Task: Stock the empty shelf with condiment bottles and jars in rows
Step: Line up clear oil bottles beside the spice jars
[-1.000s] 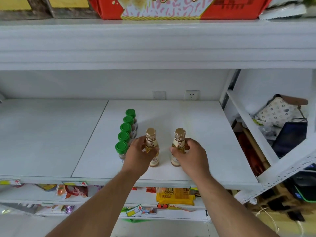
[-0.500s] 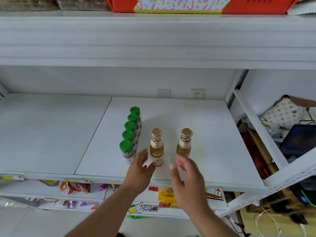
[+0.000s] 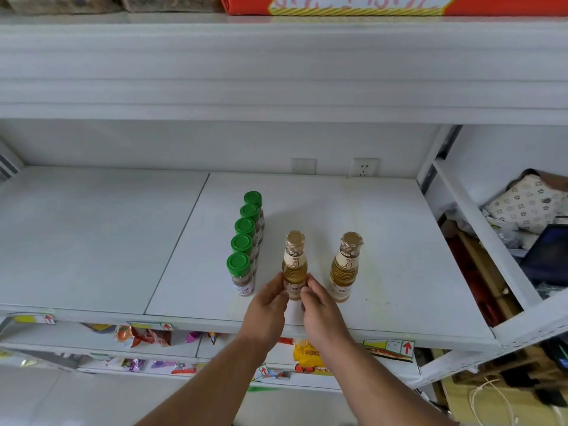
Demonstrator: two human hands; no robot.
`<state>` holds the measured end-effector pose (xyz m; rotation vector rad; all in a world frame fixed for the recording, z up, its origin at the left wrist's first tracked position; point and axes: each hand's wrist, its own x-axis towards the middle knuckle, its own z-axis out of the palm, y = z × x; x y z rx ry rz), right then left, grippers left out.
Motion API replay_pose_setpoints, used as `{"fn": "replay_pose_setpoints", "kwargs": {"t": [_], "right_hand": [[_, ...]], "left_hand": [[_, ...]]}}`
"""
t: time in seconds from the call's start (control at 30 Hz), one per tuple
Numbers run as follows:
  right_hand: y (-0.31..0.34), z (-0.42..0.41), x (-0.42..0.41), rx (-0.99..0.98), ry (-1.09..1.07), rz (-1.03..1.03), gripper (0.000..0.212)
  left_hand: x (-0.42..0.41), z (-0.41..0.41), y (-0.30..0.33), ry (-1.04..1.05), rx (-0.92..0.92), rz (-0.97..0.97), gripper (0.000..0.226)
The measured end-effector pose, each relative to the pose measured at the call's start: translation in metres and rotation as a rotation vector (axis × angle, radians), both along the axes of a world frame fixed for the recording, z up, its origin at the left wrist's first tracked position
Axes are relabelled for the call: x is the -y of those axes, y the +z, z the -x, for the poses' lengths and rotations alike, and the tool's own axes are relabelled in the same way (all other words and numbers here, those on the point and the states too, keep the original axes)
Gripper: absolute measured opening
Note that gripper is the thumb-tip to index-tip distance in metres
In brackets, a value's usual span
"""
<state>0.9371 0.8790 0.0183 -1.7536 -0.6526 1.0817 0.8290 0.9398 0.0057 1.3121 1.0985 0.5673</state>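
Observation:
Two golden condiment bottles with foil-wrapped caps stand upright near the front of the white shelf (image 3: 384,229). My left hand (image 3: 266,305) and my right hand (image 3: 319,312) flank the base of the left golden bottle (image 3: 294,265), fingertips touching it from either side; its lower label is partly hidden. The right golden bottle (image 3: 345,267) stands free, a bottle's width away. Left of them, several green-capped spice jars (image 3: 242,241) form one straight row running front to back.
The left shelf panel (image 3: 92,235) is bare. Two wall sockets (image 3: 365,167) sit at the shelf's back. An upper shelf holds a red carton (image 3: 368,4). Snack packets (image 3: 144,336) lie on the shelf below. A cluttered side rack (image 3: 522,229) stands to the right.
Both hands let go of the two golden bottles, drew back toward the shelf edge, then came forward together onto the left bottle's base. The right bottle now stands alone.

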Motion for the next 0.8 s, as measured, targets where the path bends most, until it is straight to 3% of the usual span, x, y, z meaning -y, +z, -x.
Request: {"fn": "replay_pose_setpoints", "kwargs": {"t": [0.43, 0.8], "right_hand": [[-0.009, -0.005, -0.047, -0.039, -0.103, -0.085, 0.047], [-0.014, -0.023, -0.112, -0.104, -0.221, -0.125, 0.047]], "left_hand": [[-0.035, -0.023, -0.001, 0.015, 0.011, -0.069, 0.05], [-0.086, -0.066, -0.001, 0.093, 0.121, 0.083, 0.063]]}}
